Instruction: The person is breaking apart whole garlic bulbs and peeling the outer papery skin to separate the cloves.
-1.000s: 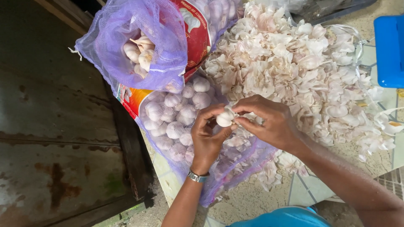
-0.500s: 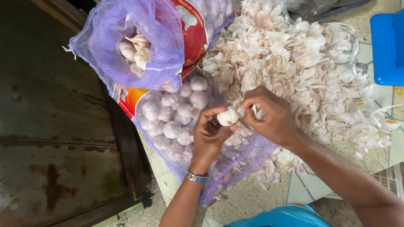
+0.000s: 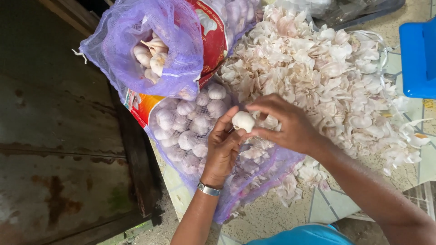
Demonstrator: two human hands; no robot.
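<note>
Head view: both hands, left (image 3: 222,147) and right (image 3: 284,124), pinch a light, papery garlic bulb (image 3: 243,121); mesh bag (image 3: 150,50) at ten o'clock.

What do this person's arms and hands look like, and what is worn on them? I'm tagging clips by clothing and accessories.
Both forearms are bare, with no sleeves and no gloves. The left hand has a silver metal wristwatch at the wrist. The right hand and its wrist show no ring, band or watch. A bit of bright blue garment shows at the bottom edge.
</note>
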